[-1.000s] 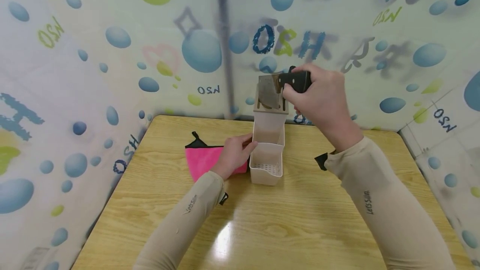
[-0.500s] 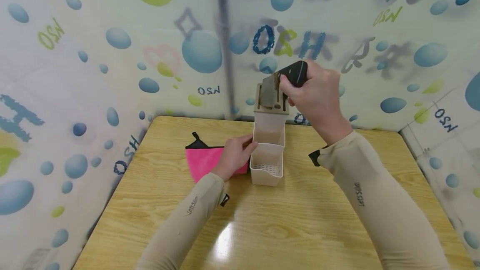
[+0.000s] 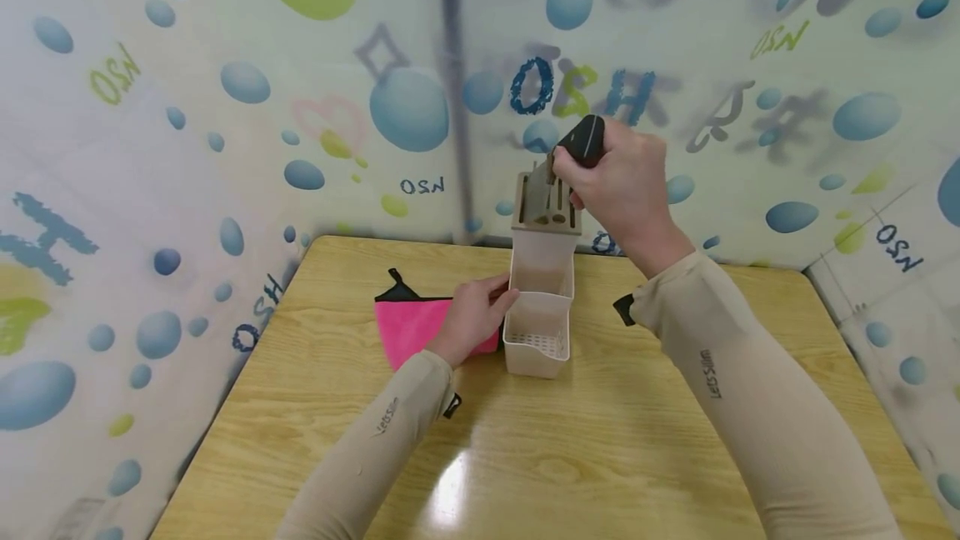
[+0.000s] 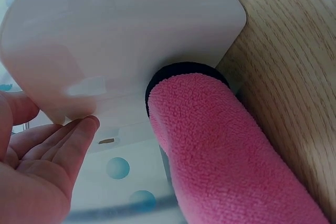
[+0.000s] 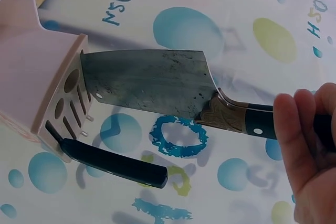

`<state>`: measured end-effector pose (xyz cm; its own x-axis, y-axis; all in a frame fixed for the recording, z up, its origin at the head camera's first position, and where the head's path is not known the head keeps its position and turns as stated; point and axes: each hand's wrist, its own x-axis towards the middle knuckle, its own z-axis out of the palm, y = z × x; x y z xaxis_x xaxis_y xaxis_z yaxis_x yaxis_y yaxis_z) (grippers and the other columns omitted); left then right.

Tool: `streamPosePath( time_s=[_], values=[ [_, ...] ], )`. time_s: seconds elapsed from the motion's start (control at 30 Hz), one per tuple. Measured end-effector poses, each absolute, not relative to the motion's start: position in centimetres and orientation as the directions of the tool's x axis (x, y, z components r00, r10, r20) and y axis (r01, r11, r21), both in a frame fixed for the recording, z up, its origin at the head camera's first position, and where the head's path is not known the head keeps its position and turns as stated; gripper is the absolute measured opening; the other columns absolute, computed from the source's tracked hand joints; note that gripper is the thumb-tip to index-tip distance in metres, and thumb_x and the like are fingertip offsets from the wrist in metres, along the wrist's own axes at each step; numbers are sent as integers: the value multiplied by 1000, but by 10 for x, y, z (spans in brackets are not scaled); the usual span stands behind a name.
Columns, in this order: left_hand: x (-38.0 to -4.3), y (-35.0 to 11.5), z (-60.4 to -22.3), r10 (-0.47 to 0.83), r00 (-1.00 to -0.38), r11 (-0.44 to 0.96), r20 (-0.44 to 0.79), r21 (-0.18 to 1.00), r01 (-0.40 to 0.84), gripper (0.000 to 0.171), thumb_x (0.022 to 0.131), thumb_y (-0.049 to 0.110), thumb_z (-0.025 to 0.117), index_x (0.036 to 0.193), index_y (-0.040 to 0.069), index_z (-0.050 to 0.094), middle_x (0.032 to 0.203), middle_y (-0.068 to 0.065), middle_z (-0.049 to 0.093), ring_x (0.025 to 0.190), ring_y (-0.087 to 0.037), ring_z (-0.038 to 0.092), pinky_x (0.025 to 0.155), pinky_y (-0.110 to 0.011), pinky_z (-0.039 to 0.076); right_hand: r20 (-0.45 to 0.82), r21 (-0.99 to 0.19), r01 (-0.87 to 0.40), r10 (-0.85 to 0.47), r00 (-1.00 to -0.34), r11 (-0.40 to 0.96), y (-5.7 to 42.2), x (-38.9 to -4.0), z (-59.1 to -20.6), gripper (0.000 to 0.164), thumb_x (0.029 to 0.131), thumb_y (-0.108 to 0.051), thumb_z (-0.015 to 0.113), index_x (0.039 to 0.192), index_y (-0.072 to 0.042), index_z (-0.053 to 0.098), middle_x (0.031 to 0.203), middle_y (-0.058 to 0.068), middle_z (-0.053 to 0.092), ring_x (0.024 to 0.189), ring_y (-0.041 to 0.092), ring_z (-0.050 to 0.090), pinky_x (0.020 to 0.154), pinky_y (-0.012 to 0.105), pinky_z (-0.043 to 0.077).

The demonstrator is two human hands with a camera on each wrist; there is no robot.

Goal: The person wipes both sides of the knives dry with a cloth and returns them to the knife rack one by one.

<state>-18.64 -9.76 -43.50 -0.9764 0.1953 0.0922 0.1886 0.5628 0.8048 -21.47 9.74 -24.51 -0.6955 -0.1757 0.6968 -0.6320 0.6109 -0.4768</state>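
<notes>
My right hand point(image 3: 626, 173) grips the dark handle of a cleaver point(image 5: 149, 85) above the beige knife holder point(image 3: 542, 273). In the right wrist view, the blade's front end meets a slot at the edge of the holder's slotted top point(image 5: 65, 100); most of the blade stands outside. A black-handled knife point(image 5: 115, 163) sits in another slot. My left hand point(image 3: 472, 311) holds the holder's left side, with the thumb at the rim of a compartment and fingertips point(image 4: 86, 124) against the wall. Beneath that hand lies a pink fleecy cloth item point(image 4: 210, 140) with black trim.
Everything stands on a wood-grain table point(image 3: 360, 457). Close behind the holder rises a wall point(image 3: 337, 173) patterned with bubbles and letters. The holder's two lower compartments, the front one with a perforated base point(image 3: 536, 346), face me.
My right hand has moved left and slightly down, tilting the cleaver more steeply, its blade now lower at the slotted top. The left hand stays on the holder. The view has shifted slightly.
</notes>
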Motion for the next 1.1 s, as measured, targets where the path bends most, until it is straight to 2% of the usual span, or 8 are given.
streamPosePath(
  time_s=[0.37,0.6,0.77,1.1],
  values=[
    [-186,-97,-436,185,-977,570,103,799,192,43,104,21,63,142,-1,61,129,-18,70,114,-26,72,93,-40,60,602,-514,-562,-194,-774,648,91,-226,-240,19,98,-13,63,85,1,64,55,11,61,42,2,50,52,13,44],
    [-186,-97,-436,184,-978,576,93,796,184,45,105,23,63,143,0,60,130,-17,70,114,-25,71,94,-39,60,546,-545,-527,-202,-813,652,87,-235,-238,20,99,-15,61,90,3,65,60,14,65,41,-1,50,50,12,45],
    [-187,-97,-435,182,-979,575,88,798,179,45,105,23,63,144,1,59,129,-15,71,114,-24,72,93,-37,60,513,-550,-498,-199,-835,671,84,-242,-238,20,99,-16,60,91,1,65,60,15,66,40,-1,50,53,17,47],
    [-185,-97,-435,180,-980,572,82,802,172,45,105,21,63,144,1,59,129,-16,71,113,-24,72,93,-38,60,480,-561,-469,-194,-856,682,78,-257,-244,19,99,-16,58,87,-1,61,61,15,66,46,19,61,47,15,42]
  ],
)
